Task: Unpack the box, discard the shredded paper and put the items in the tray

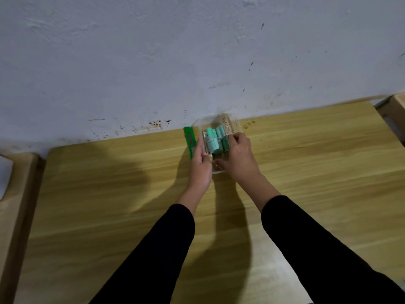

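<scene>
Both of your hands are on the clear rectangular plastic tray (239, 125), which sits at the far edge of the light wooden counter (306, 172), close to the grey plastered wall (197, 51). Your left hand (200, 165) lies along the tray's left side with its fingers nearly straight and pressed against it. Your right hand (237, 156) curls its fingers over the right rim and grips it. That two-sided hold looks meant to steady or square the tray, not to lift an item. Whether the right fingertips also touch the contents cannot be told.

Inside lie a mint-green bottle with a pale label (212, 143), a second mint-green cylinder (220, 131) beside it, a dark green piece (225, 146) nearer your right hand, and a beige patterned strip (228, 125) toward the far end. A bright green utility knife (188, 137) lies on the counter just left of the tray, outside it. No box or shredded paper shows, so unpacking seems nearly finished.
</scene>
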Motion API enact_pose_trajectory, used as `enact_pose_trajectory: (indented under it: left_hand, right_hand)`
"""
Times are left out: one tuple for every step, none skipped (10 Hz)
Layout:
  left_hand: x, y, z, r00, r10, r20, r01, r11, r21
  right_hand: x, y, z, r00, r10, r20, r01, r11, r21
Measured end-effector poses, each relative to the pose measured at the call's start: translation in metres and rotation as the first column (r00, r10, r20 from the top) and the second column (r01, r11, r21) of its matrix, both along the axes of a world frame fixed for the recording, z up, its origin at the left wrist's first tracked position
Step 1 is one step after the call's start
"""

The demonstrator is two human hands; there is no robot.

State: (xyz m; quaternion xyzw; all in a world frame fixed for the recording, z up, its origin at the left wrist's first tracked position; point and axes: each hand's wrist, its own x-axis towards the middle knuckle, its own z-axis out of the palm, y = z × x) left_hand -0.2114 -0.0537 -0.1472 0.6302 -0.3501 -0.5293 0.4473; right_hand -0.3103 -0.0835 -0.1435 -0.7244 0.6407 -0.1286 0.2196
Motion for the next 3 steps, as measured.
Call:
enact_pose_trajectory:
  left_hand:
    - [0.006,0.002,0.009,0.977,-0.081,0.199,0.079,0.997,0.018]
    - [0.016,0.003,0.021,0.888,-0.204,0.411,0.203,0.978,0.048]
    - [0.037,0.01,0.043,0.685,-0.294,0.666,0.305,0.947,0.105]
  right_hand:
    - [-0.002,0.002,0.007,1.0,0.027,-0.001,-0.027,0.999,0.036]
    - [-0.005,0.006,0.023,0.998,0.066,0.021,-0.068,0.991,0.113]
    - [-0.01,0.02,0.049,0.996,0.085,0.01,-0.086,0.979,0.187]
